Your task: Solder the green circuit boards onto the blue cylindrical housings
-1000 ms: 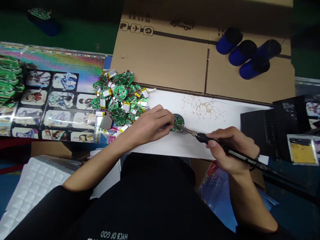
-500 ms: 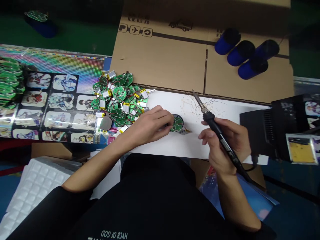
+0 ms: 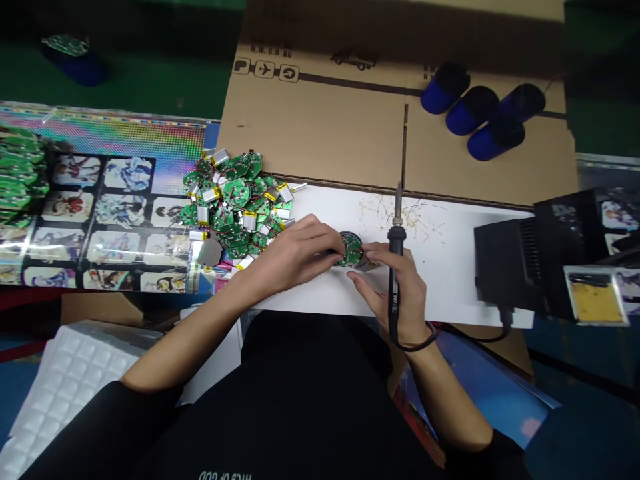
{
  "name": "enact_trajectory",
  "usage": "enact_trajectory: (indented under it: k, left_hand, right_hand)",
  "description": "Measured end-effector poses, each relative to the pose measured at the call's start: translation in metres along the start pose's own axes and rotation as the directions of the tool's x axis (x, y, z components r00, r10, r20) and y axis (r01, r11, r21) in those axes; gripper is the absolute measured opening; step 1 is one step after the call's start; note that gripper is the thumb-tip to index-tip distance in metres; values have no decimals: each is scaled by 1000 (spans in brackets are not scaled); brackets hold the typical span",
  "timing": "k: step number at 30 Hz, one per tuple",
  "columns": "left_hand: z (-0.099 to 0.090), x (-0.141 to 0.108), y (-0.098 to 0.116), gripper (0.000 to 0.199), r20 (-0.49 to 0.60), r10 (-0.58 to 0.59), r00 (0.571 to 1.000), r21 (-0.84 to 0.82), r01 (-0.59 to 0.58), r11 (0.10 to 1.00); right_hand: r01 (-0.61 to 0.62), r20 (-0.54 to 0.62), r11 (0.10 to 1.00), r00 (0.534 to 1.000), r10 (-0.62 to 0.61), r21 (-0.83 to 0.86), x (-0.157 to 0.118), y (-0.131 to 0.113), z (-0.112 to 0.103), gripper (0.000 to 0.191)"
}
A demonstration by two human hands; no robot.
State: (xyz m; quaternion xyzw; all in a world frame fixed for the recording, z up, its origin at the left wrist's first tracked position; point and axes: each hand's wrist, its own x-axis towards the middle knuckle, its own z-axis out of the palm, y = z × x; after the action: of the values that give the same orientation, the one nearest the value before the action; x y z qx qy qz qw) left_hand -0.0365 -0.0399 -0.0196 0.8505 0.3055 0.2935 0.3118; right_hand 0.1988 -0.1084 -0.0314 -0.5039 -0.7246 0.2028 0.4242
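A round green circuit board (image 3: 351, 249) in a dark ring lies on the white work surface (image 3: 320, 293). My left hand (image 3: 305, 257) is closed at the board's left edge; what its fingertips pinch is hidden. My right hand (image 3: 400, 287) holds a black soldering iron (image 3: 395, 267) upright, its metal tip pointing away from me. The index finger of that hand touches the board's right side, beside a small silver battery, and the thumb is apart below it. Left of my left hand is a heap of green boards (image 3: 235, 193) with silver batteries and thin wires.
Behind the surface lies cardboard (image 3: 320, 127) with several blue cylinders (image 3: 485, 110). A black station (image 3: 505, 267) and a yellow sponge in a tray (image 3: 595, 300) stand right. Printed sheets (image 3: 115, 220) and more stacked boards (image 3: 20, 173) are left. Wire scraps (image 3: 415, 217) lie near the iron.
My right hand has moved left to the board, and the soldering iron has swung more upright. My left hand has stayed at the board's left edge. The whole view has shifted slightly.
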Motion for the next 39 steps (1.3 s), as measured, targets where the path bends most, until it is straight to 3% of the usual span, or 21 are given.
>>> enact_trajectory:
  k: [15, 19, 23, 27, 31, 33, 36, 39]
  left_hand:
    - [-6, 13, 4, 12, 81, 88, 993, 103, -97, 990]
    - [-19, 26, 11, 12, 205, 57, 977, 173, -94, 980]
    - [-30, 42, 17, 14, 376, 61, 925, 293, -181, 939]
    - [-35, 54, 22, 15, 464, 62, 884, 365, -255, 896]
    - [-40, 60, 30, 18, 540, 18, 841, 416, -286, 863]
    - [-42, 63, 33, 19, 560, 5, 828, 438, -302, 847]
    - [-42, 66, 35, 21, 578, -8, 816, 457, -315, 831]
    - [-41, 68, 36, 22, 584, -27, 811, 464, -307, 831]
  right_hand:
    - [10, 102, 995, 995, -20, 95, 21, 11, -8, 33]
    - [8, 108, 996, 994, -17, 89, 20, 10, -7, 35]
    - [-22, 92, 994, 996, 12, 111, 17, 10, -5, 37]
    - [-42, 68, 992, 997, 34, 116, 14, 8, -8, 35]
    - [-110, -107, 983, 986, 126, 148, 14, 3, -21, 18]
    - [-148, -222, 945, 950, 217, 290, 16, 3, -31, 24]
    - [-154, -306, 881, 899, 313, 448, 14, 5, -52, 38]
    - [-211, -411, 921, 846, 339, 326, -5, 5, -75, 33]
